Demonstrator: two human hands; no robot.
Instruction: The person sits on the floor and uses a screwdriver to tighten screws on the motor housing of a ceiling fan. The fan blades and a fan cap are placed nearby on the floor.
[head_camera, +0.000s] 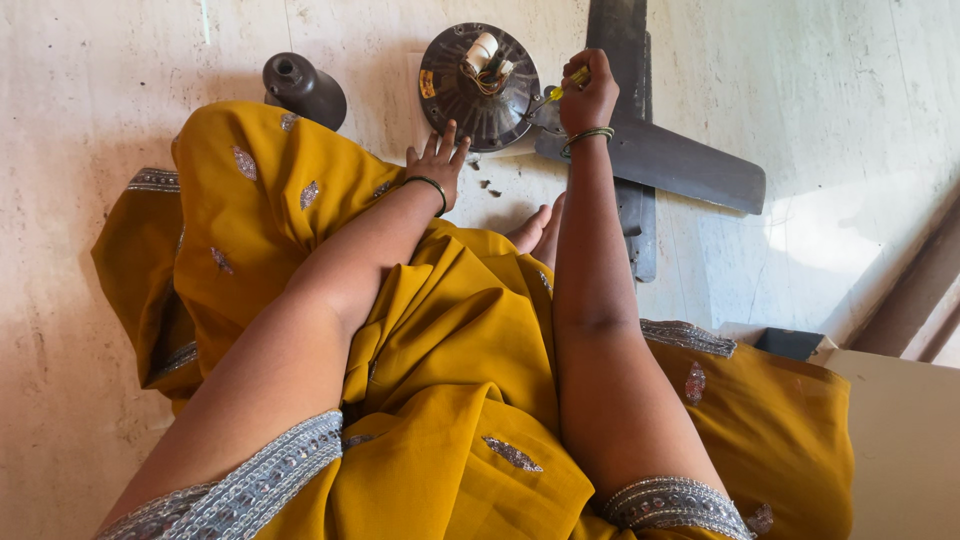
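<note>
Both our hands work at a ceiling fan motor housing (480, 88) that lies on the pale stone floor (80, 300). Our right hand (590, 98) is closed around a screwdriver with a yellow handle (572, 82), its shaft angled down to the housing's right edge. Our left hand (437, 160) rests with fingers spread and nothing in its grip, the fingertips touching the lower rim of the housing. We wear a dark bangle on the left wrist and a green one on the right.

Largest in view is our mustard-yellow garment (450, 380) with silver embroidered trim, spread over our knees and the floor. Our bare foot (535, 232) peeks out from its folds, just below the housing. Next come the dark fan blades (670, 160): one runs out to the right from the housing, another lies straight up and down behind it. The round dark housing sits face up between our hands, with a white capacitor and a bundle of coloured wires (485, 62) in its middle. A dark bell-shaped canopy cover (303, 88) lies apart, to the left of the housing, beside our raised knee. A few small dark bits (487, 186) lie on the floor just below the housing.
</note>
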